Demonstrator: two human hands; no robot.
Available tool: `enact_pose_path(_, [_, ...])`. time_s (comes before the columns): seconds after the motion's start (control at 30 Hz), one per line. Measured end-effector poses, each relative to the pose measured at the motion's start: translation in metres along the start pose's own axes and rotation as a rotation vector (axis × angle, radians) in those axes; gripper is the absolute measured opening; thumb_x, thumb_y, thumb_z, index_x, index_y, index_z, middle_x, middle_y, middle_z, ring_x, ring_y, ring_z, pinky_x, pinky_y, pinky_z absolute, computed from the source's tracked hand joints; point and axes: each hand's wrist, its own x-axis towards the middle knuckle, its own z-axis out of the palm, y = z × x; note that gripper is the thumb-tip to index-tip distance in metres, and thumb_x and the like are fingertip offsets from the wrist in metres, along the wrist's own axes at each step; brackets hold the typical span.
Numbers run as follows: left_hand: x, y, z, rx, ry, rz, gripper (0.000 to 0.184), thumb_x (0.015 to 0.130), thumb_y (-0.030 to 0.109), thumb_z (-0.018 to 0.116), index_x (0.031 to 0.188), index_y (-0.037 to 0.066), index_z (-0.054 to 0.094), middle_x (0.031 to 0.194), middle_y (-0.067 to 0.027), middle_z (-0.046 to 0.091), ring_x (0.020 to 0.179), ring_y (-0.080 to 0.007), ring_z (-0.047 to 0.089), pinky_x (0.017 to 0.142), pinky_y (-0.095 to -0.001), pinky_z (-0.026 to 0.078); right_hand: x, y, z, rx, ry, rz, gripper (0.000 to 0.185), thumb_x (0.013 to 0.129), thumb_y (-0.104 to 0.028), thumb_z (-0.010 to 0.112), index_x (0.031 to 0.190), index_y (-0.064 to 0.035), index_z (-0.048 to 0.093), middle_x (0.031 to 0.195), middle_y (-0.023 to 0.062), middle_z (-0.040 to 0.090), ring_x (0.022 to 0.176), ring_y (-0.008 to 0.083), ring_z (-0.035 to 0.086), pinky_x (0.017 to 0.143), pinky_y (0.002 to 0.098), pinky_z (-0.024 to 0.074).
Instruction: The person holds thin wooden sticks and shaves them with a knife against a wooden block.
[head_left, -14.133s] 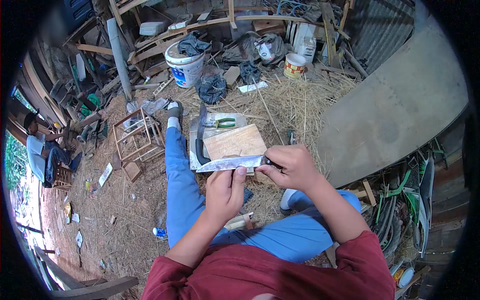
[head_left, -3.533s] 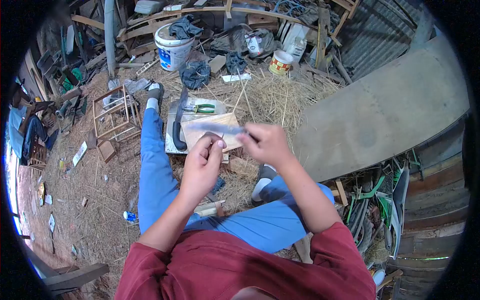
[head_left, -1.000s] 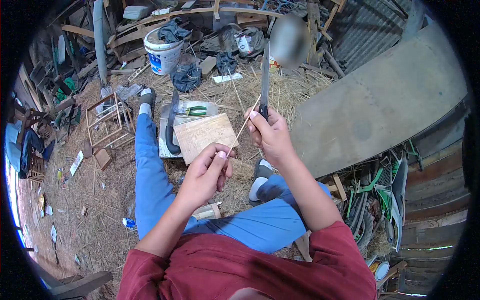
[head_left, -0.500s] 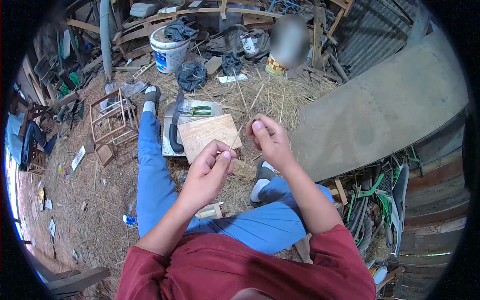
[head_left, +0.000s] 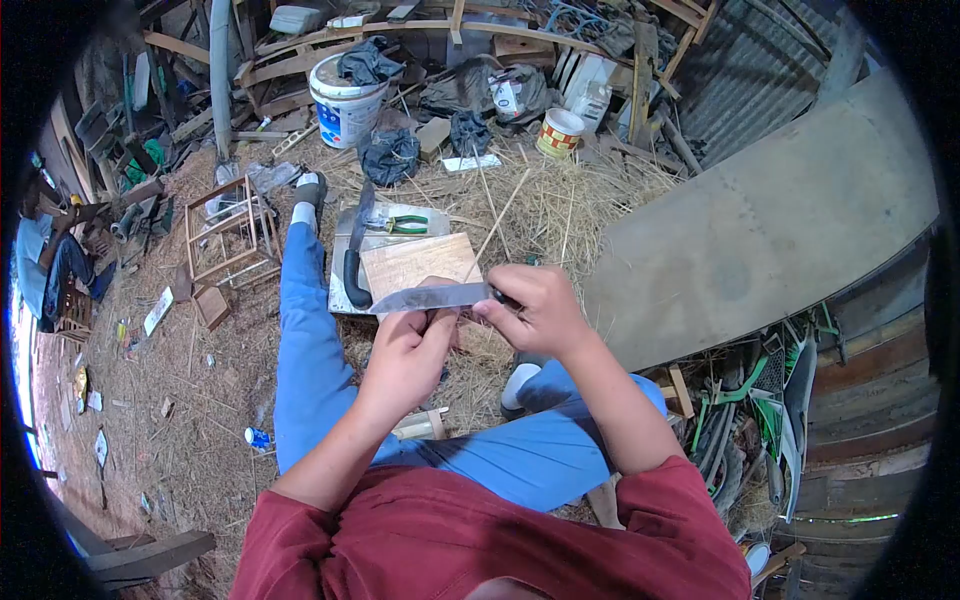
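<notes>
My right hand (head_left: pixel 540 308) is wrapped round the black handle of a knife (head_left: pixel 438 297). Its broad blade points left and passes just over the fingers of my left hand (head_left: pixel 408 350). Those left fingers are closed on a thin wooden strip (head_left: pixel 501 222), which slants up and away to the right behind the blade. The strip's lower end is hidden by the blade and fingers. Beyond my hands lies a pale wooden board (head_left: pixel 415 258). Beside it are a large black-handled knife (head_left: pixel 354 250) and green-handled pliers (head_left: pixel 402 224).
Straw covers the floor. A wooden frame (head_left: pixel 232 232) stands left of my leg, and a white bucket (head_left: pixel 346 105) and checkered tub (head_left: pixel 559 132) farther back. A large sheet (head_left: pixel 760 210) leans at the right. A person (head_left: pixel 55 250) sits at the far left.
A knife now shows in my right hand, its blade across the front of my left hand. My right hand has moved a little down and turned. My left hand is slightly lower.
</notes>
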Motion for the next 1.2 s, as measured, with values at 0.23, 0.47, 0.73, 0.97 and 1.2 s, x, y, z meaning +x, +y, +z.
enact_pose_path(0.23, [-0.003,0.003,0.013,-0.138,-0.046,0.018,0.015,0.103,0.013,0.053,0.107,0.002,0.063,0.072,0.0058,0.049,0.062,-0.0032,0.041,0.055,-0.0213,0.032,0.002,0.021,-0.017,-0.04,0.18,0.195,0.035,0.089,-0.033,0.072,0.076,-0.0037,0.059,0.064,0.0134,0.056,0.057,0.0298,0.06,0.052,0.0398,0.0452])
enact_pose_path(0.47, [0.0,-0.007,0.003,0.08,0.044,0.108,0.015,0.103,0.012,0.053,0.105,0.002,0.064,0.072,0.005,0.049,0.063,-0.0035,0.041,0.055,-0.0227,0.033,0.007,0.014,-0.007,-0.089,0.066,-0.037,0.038,0.086,-0.04,0.073,0.072,-0.008,0.06,0.065,0.011,0.058,0.059,0.0324,0.062,0.051,0.0408,0.046])
enact_pose_path(0.73, [-0.002,0.008,0.006,-0.087,0.02,0.043,0.015,0.108,0.015,0.048,0.104,0.005,0.059,0.07,0.0077,0.041,0.062,-0.0016,0.035,0.053,-0.0212,0.027,0.01,0.042,-0.002,0.072,0.227,0.45,0.04,0.093,-0.04,0.069,0.074,-0.0062,0.061,0.061,0.0093,0.052,0.051,0.0185,0.05,0.05,0.0356,0.0399])
enact_pose_path(0.97, [-0.001,-0.002,0.008,-0.082,-0.017,0.063,0.015,0.108,0.016,0.048,0.107,0.005,0.058,0.07,0.0073,0.042,0.061,-0.0015,0.035,0.053,-0.0209,0.028,0.008,0.071,-0.009,0.609,0.465,0.642,0.046,0.107,-0.045,0.048,0.076,-0.0115,0.05,0.059,-0.0083,0.037,0.048,0.002,0.029,0.043,0.0234,0.0237])
enact_pose_path(1.2, [0.003,-0.017,0.008,-0.13,-0.098,-0.007,0.017,0.108,0.021,0.047,0.113,0.008,0.058,0.068,0.0064,0.045,0.058,-0.0016,0.036,0.05,-0.0212,0.027,0.009,0.028,0.004,1.134,0.33,0.731,0.033,0.106,-0.041,0.054,0.097,-0.0087,0.054,0.061,-0.0071,0.039,0.043,0.0034,0.031,0.04,0.0233,0.0241])
